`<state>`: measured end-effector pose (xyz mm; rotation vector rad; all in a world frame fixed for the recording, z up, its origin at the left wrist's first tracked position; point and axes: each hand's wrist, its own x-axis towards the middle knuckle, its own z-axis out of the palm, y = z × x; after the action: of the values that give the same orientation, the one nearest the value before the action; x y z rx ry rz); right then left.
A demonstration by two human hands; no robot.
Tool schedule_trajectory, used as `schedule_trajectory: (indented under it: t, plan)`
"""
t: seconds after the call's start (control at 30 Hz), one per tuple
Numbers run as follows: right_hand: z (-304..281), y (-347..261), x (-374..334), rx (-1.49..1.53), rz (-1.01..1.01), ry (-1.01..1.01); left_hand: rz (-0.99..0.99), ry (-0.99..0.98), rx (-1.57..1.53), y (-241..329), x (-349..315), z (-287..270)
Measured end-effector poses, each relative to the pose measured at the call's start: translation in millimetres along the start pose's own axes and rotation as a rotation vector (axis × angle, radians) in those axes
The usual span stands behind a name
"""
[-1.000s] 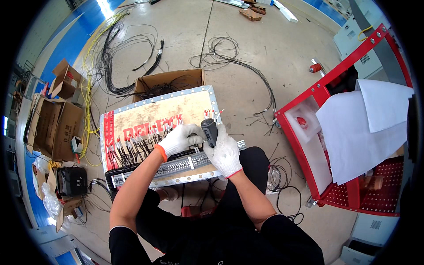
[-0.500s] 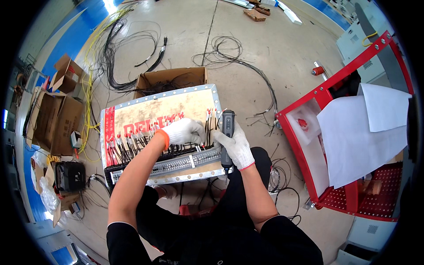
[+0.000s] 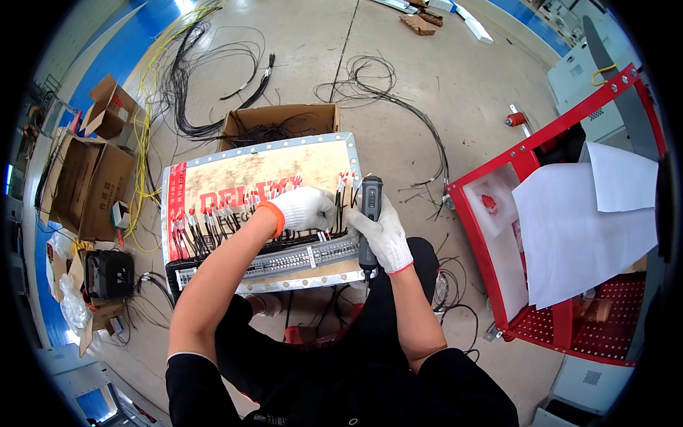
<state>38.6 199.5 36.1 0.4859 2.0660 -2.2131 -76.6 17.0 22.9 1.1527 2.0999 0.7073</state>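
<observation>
My right hand (image 3: 388,238), in a white knit glove, is wrapped round a dark grey electric screwdriver (image 3: 371,206). The tool stands nearly upright in view, its bit end pointing down toward my lap. My left hand (image 3: 307,210), in a white glove with an orange cuff, is closed among black wires (image 3: 340,199) with red and white ends. Its curled fingers hide whatever is between them. Just below lies a long terminal strip (image 3: 284,263) with a row of metal screws, the wires fanning up from it. All this rests on a metal-edged wooden board (image 3: 263,171) with red lettering.
Behind the board stands a cardboard box (image 3: 277,117) with dark wires inside. Black cable bundles (image 3: 178,92) and a yellow cable (image 3: 144,128) lie on the floor. At right is a red metal cart (image 3: 491,277) with white sheets (image 3: 583,228). Left are cardboard boxes (image 3: 107,185) and a black case (image 3: 108,274).
My left hand has shifted slightly right and stays closed by the wires. My right hand still grips the screwdriver. The whole view has shifted a little.
</observation>
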Motion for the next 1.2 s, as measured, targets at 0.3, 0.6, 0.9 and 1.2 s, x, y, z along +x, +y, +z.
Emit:
schedule_trajectory:
  t: [0.3,0.6,0.9,1.2]
  plan:
    - [1,-1,-2,0.012,0.009,0.009,-0.074,-0.067,0.054,19,-4,-7]
    - [4,-13,-4,0.496,-0.122,-0.018,-0.129,-0.068,0.304,19,3,6]
    - [22,-14,-28,0.427,-0.625,0.127,-0.16,-0.25,0.004,3,11,-1]
    - [22,-4,-34,0.293,-0.744,0.059,-0.181,-0.137,0.244,12,11,10]
